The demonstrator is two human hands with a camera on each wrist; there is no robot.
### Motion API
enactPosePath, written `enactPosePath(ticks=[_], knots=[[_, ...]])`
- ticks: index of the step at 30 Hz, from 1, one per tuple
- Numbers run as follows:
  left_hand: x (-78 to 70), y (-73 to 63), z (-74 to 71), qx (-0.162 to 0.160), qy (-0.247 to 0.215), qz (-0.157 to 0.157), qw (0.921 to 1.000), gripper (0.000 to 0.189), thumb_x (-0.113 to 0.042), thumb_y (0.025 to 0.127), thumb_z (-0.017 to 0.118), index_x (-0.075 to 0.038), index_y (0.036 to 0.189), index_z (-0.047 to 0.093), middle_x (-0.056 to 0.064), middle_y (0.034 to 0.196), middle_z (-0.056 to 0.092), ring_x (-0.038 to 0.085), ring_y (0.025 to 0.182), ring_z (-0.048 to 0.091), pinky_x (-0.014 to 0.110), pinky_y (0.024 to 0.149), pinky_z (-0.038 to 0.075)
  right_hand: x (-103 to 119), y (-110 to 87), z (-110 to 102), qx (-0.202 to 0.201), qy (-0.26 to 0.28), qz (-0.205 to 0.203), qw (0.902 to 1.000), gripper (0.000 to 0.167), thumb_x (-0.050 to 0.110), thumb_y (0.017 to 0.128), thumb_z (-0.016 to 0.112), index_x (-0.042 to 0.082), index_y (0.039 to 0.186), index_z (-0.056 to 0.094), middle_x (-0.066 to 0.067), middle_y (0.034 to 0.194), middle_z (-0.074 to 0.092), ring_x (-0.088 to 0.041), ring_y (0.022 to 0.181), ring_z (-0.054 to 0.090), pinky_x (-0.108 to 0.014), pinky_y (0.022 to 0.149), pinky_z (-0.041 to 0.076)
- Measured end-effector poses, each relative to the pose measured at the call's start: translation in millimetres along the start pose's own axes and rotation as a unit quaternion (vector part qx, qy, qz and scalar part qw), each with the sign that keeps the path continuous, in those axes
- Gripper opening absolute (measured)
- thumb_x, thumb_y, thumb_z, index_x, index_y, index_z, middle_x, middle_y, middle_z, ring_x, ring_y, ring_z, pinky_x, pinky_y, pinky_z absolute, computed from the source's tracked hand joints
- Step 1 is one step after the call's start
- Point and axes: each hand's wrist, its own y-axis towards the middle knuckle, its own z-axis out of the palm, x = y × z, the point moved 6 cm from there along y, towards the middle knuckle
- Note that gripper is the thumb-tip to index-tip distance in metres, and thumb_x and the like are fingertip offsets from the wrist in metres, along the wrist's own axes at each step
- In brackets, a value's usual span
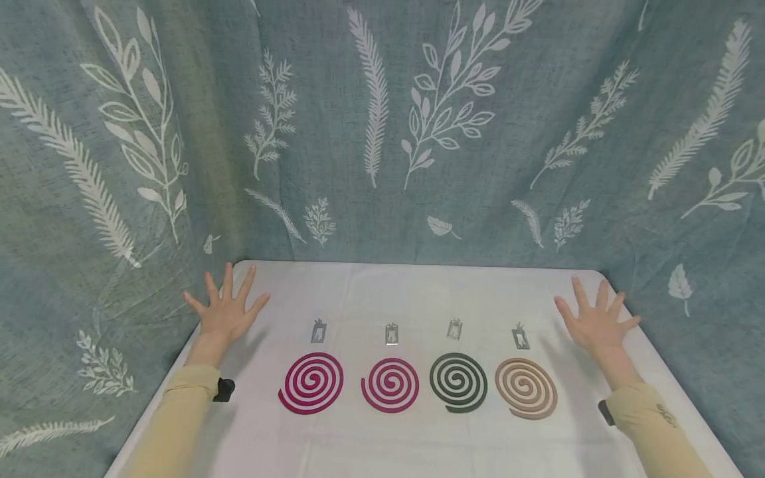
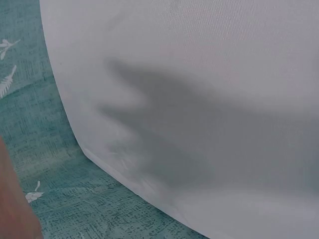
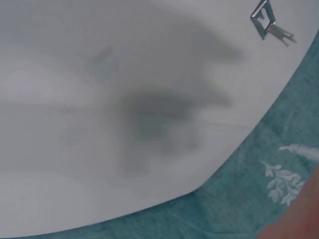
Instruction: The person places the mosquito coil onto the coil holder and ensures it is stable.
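My left hand (image 1: 226,313) hovers over the table's left edge, fingers spread wide and holding nothing. Over the right edge my right hand (image 1: 599,324) is likewise spread and holds nothing. Between them lie flat mosquito coils in a row: a magenta one (image 1: 311,383) nearest the left hand, a second magenta one (image 1: 390,385), a dark green one (image 1: 458,382) and a tan one (image 1: 526,388) nearest the right hand. Behind the coils sit small metal coil stands, including one at the left (image 1: 319,331) and one at the right (image 1: 520,336), which also shows in the right wrist view (image 3: 263,20).
A white-covered table (image 1: 382,448) with rounded far corners carries everything. Blue-green curtains (image 1: 335,133) with white leaf prints hang behind it and along both sides. Each hand casts a soft shadow (image 2: 174,119) on the tabletop. Dark wrist cameras (image 1: 224,390) show at both sleeves.
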Motion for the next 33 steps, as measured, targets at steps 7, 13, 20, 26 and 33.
enactPosePath(ticks=[7,13,20,26,33], knots=[[-0.1,-0.6,-3.0,0.001,0.006,0.010,0.9999,0.074,-0.064,0.094,0.025,-0.031,0.151,-0.008,0.020,0.156,-0.020,0.059,0.135,-0.018,0.081,0.090,-0.019,24,1.1,2,-0.011,0.000,-0.025,0.9996,0.080,0.069,0.092,0.018,0.022,0.153,0.000,-0.035,0.152,-0.009,-0.062,0.133,-0.016,-0.084,0.091,-0.006],[-1.7,-1.3,-4.6,0.000,0.009,0.021,0.9997,0.075,-0.065,0.094,0.025,-0.029,0.152,-0.004,0.020,0.156,-0.018,0.059,0.135,-0.015,0.081,0.091,-0.017,48,-2.5,5,-0.012,-0.001,-0.050,0.9987,0.077,0.067,0.093,0.020,0.021,0.153,0.004,-0.033,0.153,-0.006,-0.061,0.135,-0.011,-0.083,0.094,-0.004],[-5.6,-2.6,-5.3,0.001,0.008,0.030,0.9995,0.074,-0.064,0.094,0.026,-0.030,0.152,-0.006,0.018,0.157,-0.019,0.057,0.136,-0.017,0.081,0.092,-0.016,77,-7.7,8,-0.016,0.001,-0.080,0.9967,0.076,0.065,0.094,0.023,0.019,0.153,0.010,-0.032,0.154,-0.001,-0.060,0.137,-0.002,-0.080,0.098,0.003],[-12.1,-4.0,-7.2,0.003,0.003,0.051,0.9987,0.073,-0.061,0.096,0.027,-0.027,0.153,-0.002,0.019,0.158,-0.013,0.052,0.139,-0.015,0.079,0.097,-0.011,99,-11.7,14,-0.005,0.009,-0.101,0.9948,0.075,0.063,0.094,0.026,0.020,0.153,0.009,-0.030,0.155,0.000,-0.057,0.139,-0.001,-0.078,0.101,0.005],[-22.2,-3.7,-10.2,-0.001,0.007,0.082,0.9966,0.070,-0.057,0.097,0.030,-0.027,0.153,0.002,0.016,0.160,-0.005,0.044,0.144,-0.007,0.076,0.102,-0.004,124,-18.0,25,-0.004,0.018,-0.130,0.9913,0.074,0.060,0.095,0.030,0.020,0.153,0.010,-0.028,0.156,0.004,-0.053,0.141,0.004,-0.075,0.104,0.011]])
